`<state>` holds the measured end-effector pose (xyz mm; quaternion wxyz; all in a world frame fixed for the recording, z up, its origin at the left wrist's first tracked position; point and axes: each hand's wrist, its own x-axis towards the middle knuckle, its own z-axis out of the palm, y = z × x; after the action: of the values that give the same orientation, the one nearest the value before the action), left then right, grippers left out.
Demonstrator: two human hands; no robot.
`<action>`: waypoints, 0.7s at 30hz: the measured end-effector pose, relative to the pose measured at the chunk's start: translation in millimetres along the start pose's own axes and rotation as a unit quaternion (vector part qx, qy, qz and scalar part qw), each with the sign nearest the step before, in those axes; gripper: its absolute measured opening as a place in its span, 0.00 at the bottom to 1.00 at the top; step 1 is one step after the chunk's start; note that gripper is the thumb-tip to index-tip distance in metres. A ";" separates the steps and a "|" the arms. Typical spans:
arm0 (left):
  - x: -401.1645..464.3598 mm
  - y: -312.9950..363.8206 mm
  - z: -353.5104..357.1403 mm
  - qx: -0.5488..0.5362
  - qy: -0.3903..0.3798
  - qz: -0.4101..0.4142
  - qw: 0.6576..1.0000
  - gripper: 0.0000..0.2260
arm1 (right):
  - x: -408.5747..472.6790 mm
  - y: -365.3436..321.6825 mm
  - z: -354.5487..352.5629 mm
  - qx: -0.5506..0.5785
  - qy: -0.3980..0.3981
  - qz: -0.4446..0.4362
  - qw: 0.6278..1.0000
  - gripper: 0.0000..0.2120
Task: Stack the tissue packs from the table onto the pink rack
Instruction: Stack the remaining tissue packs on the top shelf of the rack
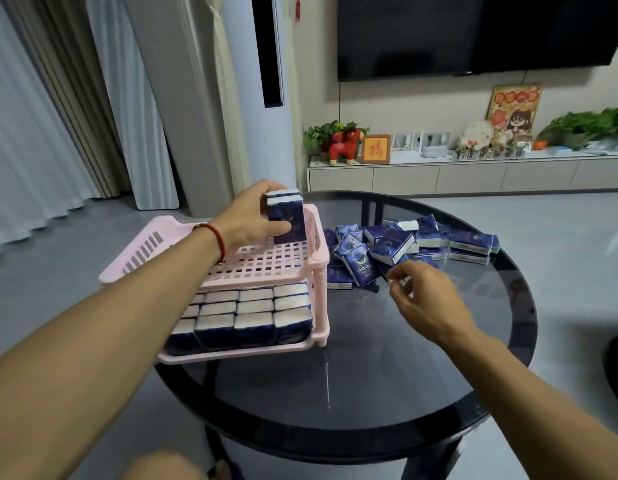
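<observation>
A two-tier pink rack stands on the left of the round dark glass table. Its lower shelf is packed with several dark blue tissue packs standing on end. My left hand grips two upright blue packs at the far right corner of the bare top shelf. A loose pile of blue tissue packs lies on the table to the right of the rack. My right hand hovers at the near edge of that pile, fingers loosely curled, holding nothing that I can see.
A TV cabinet with plants and ornaments runs along the far wall under a dark screen. A tall white air conditioner and curtains stand behind the rack. My knee shows below the table's near edge.
</observation>
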<state>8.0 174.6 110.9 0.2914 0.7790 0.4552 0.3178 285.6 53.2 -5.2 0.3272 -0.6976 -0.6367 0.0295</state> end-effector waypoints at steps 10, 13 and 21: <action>-5.1 -0.5 -9.6 0.043 -0.057 0.005 0.997 0.36 | 34.2 10.1 12.7 -0.114 0.043 0.068 0.990 0.30; -5.8 -2.2 -9.5 0.064 -0.057 0.005 0.996 0.42 | 42.8 12.9 21.8 -0.119 0.020 0.087 0.989 0.33; -5.6 -4.3 -13.8 0.051 -0.053 -0.004 0.997 0.45 | 61.3 12.7 33.8 -0.018 0.090 0.100 0.991 0.29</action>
<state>-6.9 173.6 115.1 0.2765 0.8065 0.4582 0.2515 292.6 123.3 -15.0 0.3658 -0.7635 -0.5321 -0.0126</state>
